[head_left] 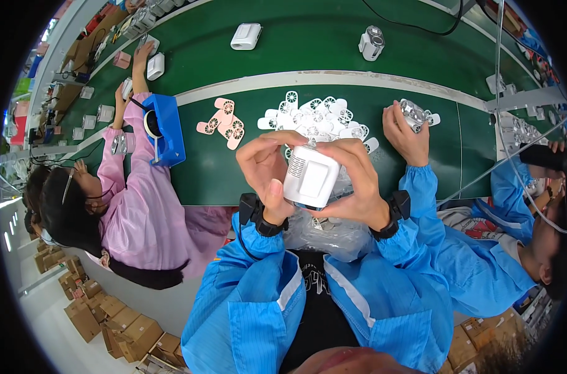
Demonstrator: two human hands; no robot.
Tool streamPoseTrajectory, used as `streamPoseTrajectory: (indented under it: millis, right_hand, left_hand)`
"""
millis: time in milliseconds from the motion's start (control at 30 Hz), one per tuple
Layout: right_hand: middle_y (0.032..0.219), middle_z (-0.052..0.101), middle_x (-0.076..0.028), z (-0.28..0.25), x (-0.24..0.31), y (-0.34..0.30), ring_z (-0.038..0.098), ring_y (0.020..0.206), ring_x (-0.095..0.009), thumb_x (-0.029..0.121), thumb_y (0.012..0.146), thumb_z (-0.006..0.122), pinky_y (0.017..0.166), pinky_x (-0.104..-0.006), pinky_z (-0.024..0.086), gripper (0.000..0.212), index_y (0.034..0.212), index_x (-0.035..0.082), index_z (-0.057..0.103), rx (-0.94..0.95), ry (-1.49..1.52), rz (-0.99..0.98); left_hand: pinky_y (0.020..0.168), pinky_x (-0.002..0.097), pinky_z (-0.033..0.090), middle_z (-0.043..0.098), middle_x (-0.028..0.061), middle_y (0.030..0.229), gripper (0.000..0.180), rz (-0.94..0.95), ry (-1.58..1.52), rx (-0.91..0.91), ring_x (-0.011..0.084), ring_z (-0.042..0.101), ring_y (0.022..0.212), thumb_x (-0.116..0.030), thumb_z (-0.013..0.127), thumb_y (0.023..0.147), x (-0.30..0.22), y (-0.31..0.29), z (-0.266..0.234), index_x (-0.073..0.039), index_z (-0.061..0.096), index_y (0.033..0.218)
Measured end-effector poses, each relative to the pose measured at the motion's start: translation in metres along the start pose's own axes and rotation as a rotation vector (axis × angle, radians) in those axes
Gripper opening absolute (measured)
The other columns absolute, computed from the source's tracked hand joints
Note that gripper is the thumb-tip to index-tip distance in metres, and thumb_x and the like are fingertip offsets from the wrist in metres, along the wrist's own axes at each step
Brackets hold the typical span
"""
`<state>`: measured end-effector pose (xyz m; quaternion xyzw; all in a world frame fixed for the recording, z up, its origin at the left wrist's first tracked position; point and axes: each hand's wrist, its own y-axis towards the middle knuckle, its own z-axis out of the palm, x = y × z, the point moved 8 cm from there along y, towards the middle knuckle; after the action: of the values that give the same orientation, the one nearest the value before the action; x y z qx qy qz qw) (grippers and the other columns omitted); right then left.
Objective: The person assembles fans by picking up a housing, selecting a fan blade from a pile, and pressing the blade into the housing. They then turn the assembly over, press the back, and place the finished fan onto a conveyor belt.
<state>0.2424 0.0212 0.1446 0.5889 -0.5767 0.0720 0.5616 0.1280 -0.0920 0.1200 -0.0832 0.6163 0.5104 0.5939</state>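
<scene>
White plastic fills the grip on my feed: a boxy device (311,177) is held up between both hands, with its grilled side toward the left hand (263,171) and its right edge set into the curve of the right hand (358,177). I read the left grip as a loose arch, fingertips at the device's top, thumb upright just beside its left edge; whether that thumb touches, I can't tell. The right grip is a wider curl, fingers along the top corner, thumb running below toward the dark lower end. So the device sits midway between the palms, its raised panel uncovered. Below it I see a clear plastic bag (326,240); beyond it, on the green table (190,177), a pile of white fan-shaped pieces (321,112), with pink pieces (224,121) to the left.
</scene>
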Motion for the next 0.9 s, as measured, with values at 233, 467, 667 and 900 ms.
streamPoseTrajectory:
  millis: [233,467,667,900]
  right_hand:
    - [0.127,0.064,-0.014,0.002,-0.006,-0.006,0.061,0.113,-0.034,0.017,0.052,0.1,0.096,-0.0433,0.052,0.092,0.134,0.002,0.061,-0.028,0.041,0.076]
    - [0.125,0.063,-0.016,0.0,-0.026,-0.015,0.063,0.111,-0.032,0.019,0.055,0.101,0.095,-0.0414,0.051,0.09,0.134,0.002,0.06,-0.018,0.035,0.105]
    - [0.123,0.063,-0.016,-0.009,-0.032,-0.016,0.063,0.11,-0.032,0.018,0.055,0.1,0.095,-0.0418,0.051,0.09,0.134,0.003,0.06,-0.05,0.019,0.152]
    - [0.126,0.064,-0.016,-0.018,-0.034,-0.025,0.064,0.114,-0.034,0.018,0.055,0.1,0.098,-0.0424,0.051,0.094,0.137,0.003,0.058,-0.104,0.013,0.169]
  left_hand:
    - [0.094,0.0464,0.047,0.065,0.0284,0.113,0.056,-0.015,-0.018,-0.01,0.0323,0.063,0.103,-0.048,0.053,0.101,0.009,-0.001,0.001,-0.007,0.037,0.135]
    - [0.088,0.0407,0.045,0.067,0.0286,0.11,0.053,-0.048,-0.073,-0.015,0.0283,0.063,0.099,-0.042,0.057,0.101,0.027,-0.001,0.005,-0.004,0.039,0.132]
    - [0.086,0.0383,0.044,0.068,0.0301,0.109,0.042,-0.097,-0.069,-0.015,0.0261,0.062,0.096,-0.037,0.056,0.101,0.034,0.006,0.018,-0.002,0.042,0.119]
    - [0.091,0.0392,0.046,0.069,0.0311,0.108,0.04,-0.091,-0.05,0.049,0.0282,0.064,0.095,-0.036,0.056,0.102,0.041,0.009,0.026,-0.002,0.043,0.118]
